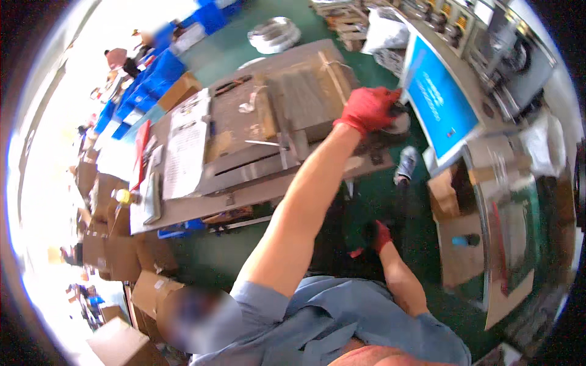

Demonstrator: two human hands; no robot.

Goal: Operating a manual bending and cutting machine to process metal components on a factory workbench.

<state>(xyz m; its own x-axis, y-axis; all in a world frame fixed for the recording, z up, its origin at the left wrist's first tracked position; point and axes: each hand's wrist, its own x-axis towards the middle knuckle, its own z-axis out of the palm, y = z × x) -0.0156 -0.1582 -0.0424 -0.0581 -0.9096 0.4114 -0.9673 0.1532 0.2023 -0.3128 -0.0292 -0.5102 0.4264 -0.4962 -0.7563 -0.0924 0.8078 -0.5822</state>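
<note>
The left hand [368, 108], in a red glove, was stretched out at the far right corner of the metal workbench [244, 177], its fingers curled over a round, dark disc-shaped object [395, 124] at the bench edge; a closed grip was suggested, though the underside of the palm was hidden, so how firmly it was held could not be told. The right hand [381, 235], also red-gloved, was lowered near the green floor [390, 201] beside dark clothing; whether it was open or closed on anything could not be made out. Just beside the left hand a bundle of grey rods [308, 91] tied with cord was seen lying on the bench, with papers [186, 146] further off towards the left. A blue panel [439, 97] on the machine stood close at the right. For the grip to be done well, the disc would best be kept flat and steady over the bench edge, it was judged, with the wrist clear of the blue panel.
</note>
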